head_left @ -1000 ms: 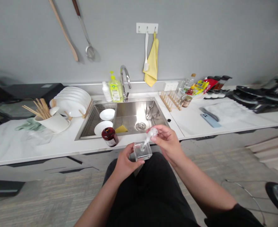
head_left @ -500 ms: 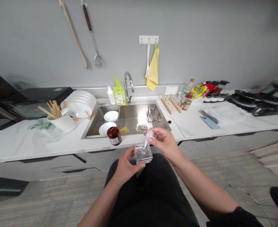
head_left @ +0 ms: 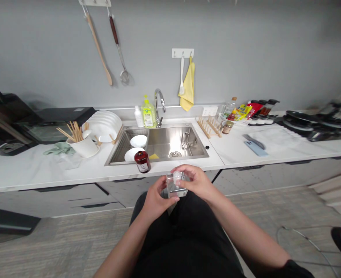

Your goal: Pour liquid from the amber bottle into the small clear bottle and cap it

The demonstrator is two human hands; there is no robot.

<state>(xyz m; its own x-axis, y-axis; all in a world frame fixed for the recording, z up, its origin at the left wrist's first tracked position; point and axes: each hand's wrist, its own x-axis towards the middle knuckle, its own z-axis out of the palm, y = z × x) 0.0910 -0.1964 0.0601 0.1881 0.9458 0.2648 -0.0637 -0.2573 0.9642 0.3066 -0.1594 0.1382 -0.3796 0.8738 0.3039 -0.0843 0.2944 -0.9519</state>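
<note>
My left hand (head_left: 158, 197) is wrapped round a clear square-sided container (head_left: 172, 190), held above my lap in front of the counter edge. The fingers of my right hand (head_left: 194, 180) are pinched on a white piece with a rounded top (head_left: 177, 176), which sits at the container's top opening. Its lower part is hard to make out through the clear walls. Close by, an amber-brown bottle (head_left: 142, 161) with a pale label stands uncapped on the counter's front strip, ahead and to the left of my hands.
Behind the bottle is a steel sink (head_left: 173, 143) with white bowls (head_left: 138, 141) in its left part. A tap (head_left: 158, 108) rises at the back beside a green soap bottle (head_left: 148, 114). Plates (head_left: 103, 123) and a chopstick holder (head_left: 83, 148) stand left; a phone (head_left: 255, 148) lies right.
My right hand has moved down and slightly left, lowering the white piece into the container's opening. My left hand keeps its hold. The camera view has shifted slightly.
</note>
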